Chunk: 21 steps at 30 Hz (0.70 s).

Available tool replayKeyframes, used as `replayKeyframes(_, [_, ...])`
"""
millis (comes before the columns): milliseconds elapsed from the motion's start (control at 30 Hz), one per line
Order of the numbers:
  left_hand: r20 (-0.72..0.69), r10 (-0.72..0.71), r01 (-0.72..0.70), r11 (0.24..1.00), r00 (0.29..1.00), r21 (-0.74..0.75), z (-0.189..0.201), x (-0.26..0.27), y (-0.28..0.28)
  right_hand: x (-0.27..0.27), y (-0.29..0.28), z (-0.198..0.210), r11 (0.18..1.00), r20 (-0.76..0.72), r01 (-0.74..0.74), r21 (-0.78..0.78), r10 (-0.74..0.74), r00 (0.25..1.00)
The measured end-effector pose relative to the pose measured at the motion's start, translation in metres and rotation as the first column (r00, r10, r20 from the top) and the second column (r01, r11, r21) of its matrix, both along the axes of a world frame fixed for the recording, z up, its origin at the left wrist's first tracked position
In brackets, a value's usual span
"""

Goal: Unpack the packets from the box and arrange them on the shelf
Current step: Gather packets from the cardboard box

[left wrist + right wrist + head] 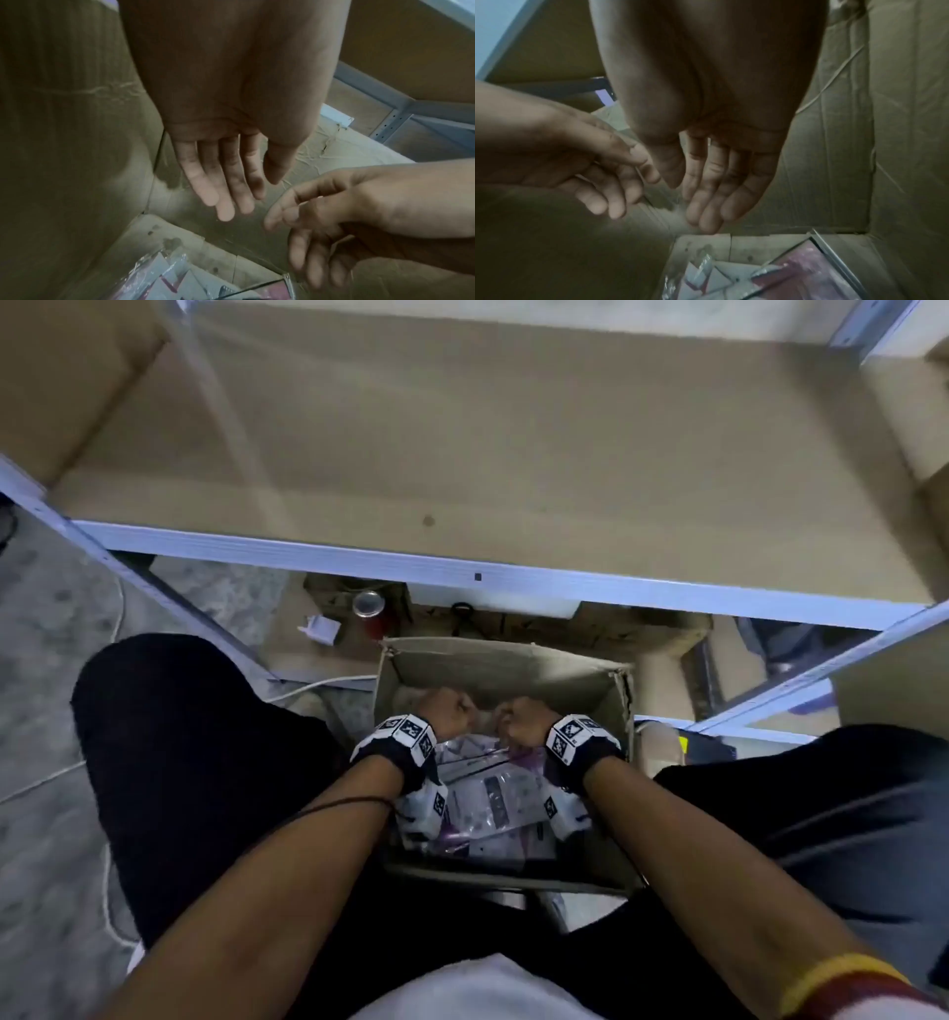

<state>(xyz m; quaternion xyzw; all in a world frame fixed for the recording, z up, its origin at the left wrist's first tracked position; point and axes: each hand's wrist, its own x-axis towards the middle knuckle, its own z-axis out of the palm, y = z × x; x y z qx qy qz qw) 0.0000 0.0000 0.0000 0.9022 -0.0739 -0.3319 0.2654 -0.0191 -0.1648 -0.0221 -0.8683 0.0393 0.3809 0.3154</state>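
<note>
Your left fingers (226,182) are straight and held together, thumb out to the side, pointing down inside the box (506,667) — nothing in them. Your right fingers (706,194) are much the same: extended, slightly relaxed, empty. In each wrist view the other hand comes in from the side with its fingers loosely bent, also holding nothing. From the head view your left hand (445,711) and right hand (525,717) sit side by side near the far wall of the box, close together but not clearly touching; each wrist wears a black band with white coded blocks. Below and behind the hands, the packets (493,806) lie in a loose heap on the box floor — clear plastic wrapping, white contents with purple and pink marks. Neither hand touches them; the wrist views show bare cardboard floor directly under the fingertips, with the packets nearer your body. The box stands open on the floor between your knees, flaps up. Ahead of it, the shelf (513,454) has a brown board and a pale metal front rail, with no packets on the board. Under the rail, on the floor: a small red can (371,608), a white plug (319,628), a white cable (318,684).
</note>
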Motion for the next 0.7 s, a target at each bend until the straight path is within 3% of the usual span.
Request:
replayKeyframes(100, [-0.047,0.055,-0.053,0.998,0.997,0.036,-0.01,-0.003,0.002,-0.004,0.004,-0.014,0.996,-0.005,-0.035,-0.08,0.035,0.999])
replayKeyframes(267, [-0.076,0.018,-0.01,0.994,0.997,0.107,-0.016,-0.006,0.006,-0.024,0.011,-0.045,0.96,0.008,-0.23,-0.163,0.234,0.972])
replayKeyframes(400, [-0.082,0.066,-0.06,0.995,0.994,0.083,-0.019,-0.003,0.007,-0.035,0.012,-0.062,0.898,0.045,-0.367,-0.242,0.389,0.92])
replayKeyframes(700, [-0.164,0.133,-0.135,0.991,0.977,0.004,-0.032,-0.009,0.006,-0.046,0.015,-0.076,0.866,0.06,-0.381,-0.323,0.421,0.905])
